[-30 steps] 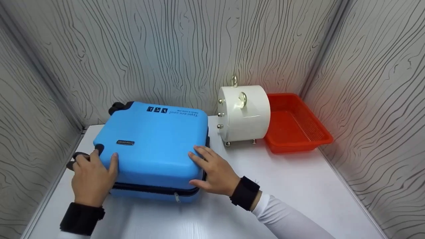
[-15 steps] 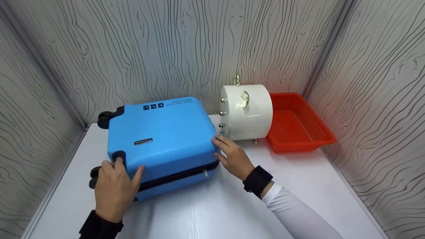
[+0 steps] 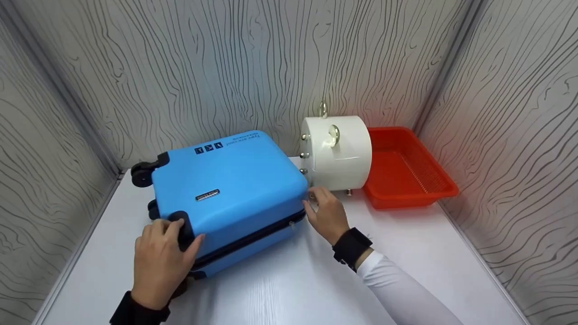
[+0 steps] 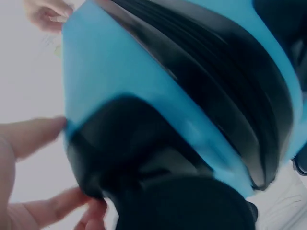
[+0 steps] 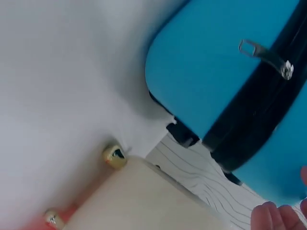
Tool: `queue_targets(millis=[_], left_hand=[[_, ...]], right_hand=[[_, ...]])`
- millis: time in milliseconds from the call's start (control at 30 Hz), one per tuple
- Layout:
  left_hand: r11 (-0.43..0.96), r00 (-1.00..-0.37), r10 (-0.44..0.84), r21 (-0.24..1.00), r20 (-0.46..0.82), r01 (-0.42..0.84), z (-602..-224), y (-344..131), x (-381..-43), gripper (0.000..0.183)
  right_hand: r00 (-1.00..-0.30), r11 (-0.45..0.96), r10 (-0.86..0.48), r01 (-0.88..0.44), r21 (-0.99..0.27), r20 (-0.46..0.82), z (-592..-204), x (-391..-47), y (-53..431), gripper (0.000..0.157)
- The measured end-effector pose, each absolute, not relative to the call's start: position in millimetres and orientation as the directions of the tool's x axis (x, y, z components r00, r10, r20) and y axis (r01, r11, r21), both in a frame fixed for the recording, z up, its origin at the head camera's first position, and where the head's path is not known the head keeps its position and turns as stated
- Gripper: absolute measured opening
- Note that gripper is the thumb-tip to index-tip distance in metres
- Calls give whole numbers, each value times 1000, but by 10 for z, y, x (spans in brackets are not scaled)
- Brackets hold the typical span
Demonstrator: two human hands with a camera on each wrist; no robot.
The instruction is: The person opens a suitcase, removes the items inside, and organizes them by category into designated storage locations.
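Note:
A blue hard-shell suitcase (image 3: 239, 176) lies flat on the white table, its black wheels (image 3: 142, 175) to the left and its zipped seam toward me. My left hand (image 3: 160, 262) grips the near left corner, with fingers over the black corner guard (image 4: 110, 139) and thumb on the near side. Relaxed fingers of my right hand (image 3: 328, 216) touch the near right corner. In the right wrist view a metal zipper pull (image 5: 266, 56) hangs from the black seam, and only the fingertips of that hand show.
Close beyond my right hand stands a white drum-shaped container (image 3: 341, 158) with gold-coloured rings and small feet. To its right is a red plastic basket (image 3: 408, 198). Wood-patterned walls (image 3: 253, 67) enclose the table (image 3: 271, 293) at the back and sides.
Under both hands the suitcase has shifted right and turned: its right end moved away, toward the white drum, and its near left corner came closer to me.

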State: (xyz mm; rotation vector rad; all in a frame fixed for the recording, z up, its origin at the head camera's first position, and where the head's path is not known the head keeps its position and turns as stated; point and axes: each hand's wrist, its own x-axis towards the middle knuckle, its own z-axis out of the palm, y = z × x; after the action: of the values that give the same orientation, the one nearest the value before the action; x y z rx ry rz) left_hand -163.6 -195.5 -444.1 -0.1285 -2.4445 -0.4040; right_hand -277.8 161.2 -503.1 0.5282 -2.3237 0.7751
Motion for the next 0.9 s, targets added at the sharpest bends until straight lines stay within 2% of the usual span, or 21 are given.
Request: queue_targets(millis=[67,233,400,700,900], left_hand=[[941,-799,4,267,601,206,-4439,-2036,-1670,67],[917,-860,22,332,510,220,-4423,-2202,-1714,78],[902,-896,23,378,443,210,-4419,-2272,-1710,72],[900,-887,55,363,458,243,-4436,-2352,-1678,54],[899,-872,64,351,486,262,-4445,-2335,-1672,48]], right_hand=[[-740,764,-167,-515,-389,652,-5115,-2735,1599,11],[-782,783,-232,-504,-366,579,-5349,-2634,1543,25],[-809,797,-244,-481,-365,535,-5478,-2582,1457,28],[-797,798,-258,-494,-344,546,-5538,-2550,1317,18],[-831,738,-222,-485,-469,510,-5528,-2500,1309,32]])
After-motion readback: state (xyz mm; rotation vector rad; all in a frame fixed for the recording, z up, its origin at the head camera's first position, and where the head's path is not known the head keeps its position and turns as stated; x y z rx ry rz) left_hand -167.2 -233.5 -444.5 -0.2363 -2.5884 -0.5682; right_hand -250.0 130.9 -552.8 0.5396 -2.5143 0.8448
